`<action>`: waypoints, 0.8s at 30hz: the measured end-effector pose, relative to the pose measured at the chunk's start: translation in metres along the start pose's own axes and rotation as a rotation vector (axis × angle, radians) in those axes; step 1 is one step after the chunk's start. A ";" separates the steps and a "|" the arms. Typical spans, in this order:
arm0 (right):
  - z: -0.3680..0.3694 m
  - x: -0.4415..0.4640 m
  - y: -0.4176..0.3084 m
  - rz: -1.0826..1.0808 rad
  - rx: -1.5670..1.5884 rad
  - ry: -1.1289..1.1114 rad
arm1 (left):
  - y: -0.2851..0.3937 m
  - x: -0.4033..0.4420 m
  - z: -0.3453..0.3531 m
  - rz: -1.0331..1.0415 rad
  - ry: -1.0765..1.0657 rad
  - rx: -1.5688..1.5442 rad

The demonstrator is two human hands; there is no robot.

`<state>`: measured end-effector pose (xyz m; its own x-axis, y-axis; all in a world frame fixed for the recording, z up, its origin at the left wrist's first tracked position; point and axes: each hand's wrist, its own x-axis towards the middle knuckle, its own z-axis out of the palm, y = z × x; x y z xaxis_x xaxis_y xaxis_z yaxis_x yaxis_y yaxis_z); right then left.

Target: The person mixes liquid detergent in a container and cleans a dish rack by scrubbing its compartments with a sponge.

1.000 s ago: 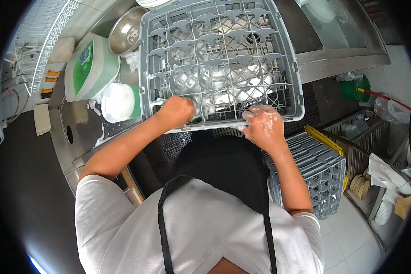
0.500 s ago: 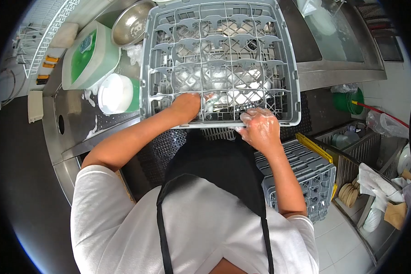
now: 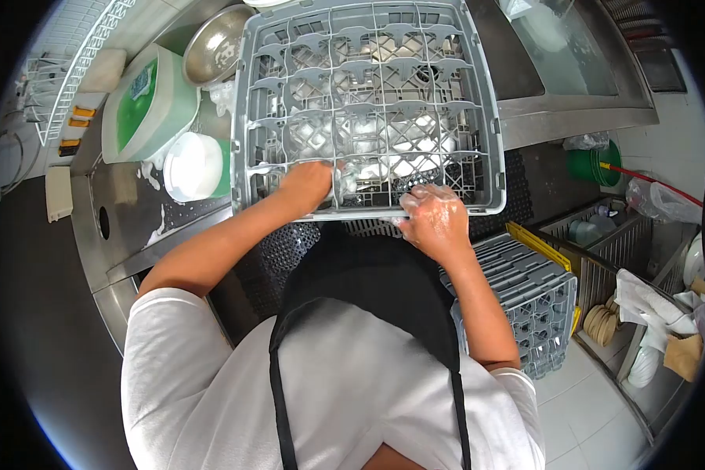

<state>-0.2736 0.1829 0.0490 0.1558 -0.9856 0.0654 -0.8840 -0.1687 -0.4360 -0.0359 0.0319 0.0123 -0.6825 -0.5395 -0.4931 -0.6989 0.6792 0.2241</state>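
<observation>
A large grey dish rack [image 3: 487,102] with square compartments lies in front of me, over soapy metal and suds seen through its grid. My right hand [image 3: 435,222], covered in foam, is closed round the rack's near rim, right of the middle. Inside a near-left compartment is my left hand [image 3: 309,186], bent down at the wrist. Its fingers are partly hidden by the grid, near a foamy, whitish thing that I cannot make out.
Left of the rack stand a white round tub [image 3: 193,167], a container of green liquid [image 3: 142,106] and a steel bowl [image 3: 218,47]. Stacked grey racks [image 3: 517,290] are at lower right. A green bucket [image 3: 592,163] and a sink [image 3: 564,43] are farther right.
The left hand has shifted slightly within the near-left compartments. The right hand keeps its hold on the rim. The whole view has shifted a little as the head moved.
</observation>
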 end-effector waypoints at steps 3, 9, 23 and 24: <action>-0.001 0.001 0.001 0.000 -0.001 -0.031 | 0.010 0.004 0.004 -0.091 0.030 -0.108; -0.003 0.004 -0.002 -0.020 -0.024 -0.031 | -0.006 0.018 0.038 -0.085 0.091 -0.145; 0.000 -0.002 -0.002 0.011 -0.040 0.009 | 0.010 -0.010 -0.019 -0.079 -0.076 0.157; 0.001 -0.002 -0.001 0.004 -0.038 0.015 | 0.011 -0.018 -0.020 -0.097 0.056 0.086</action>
<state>-0.2727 0.1853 0.0487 0.1463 -0.9862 0.0771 -0.9005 -0.1651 -0.4022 -0.0358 0.0392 0.0407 -0.6247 -0.6301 -0.4612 -0.7431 0.6611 0.1034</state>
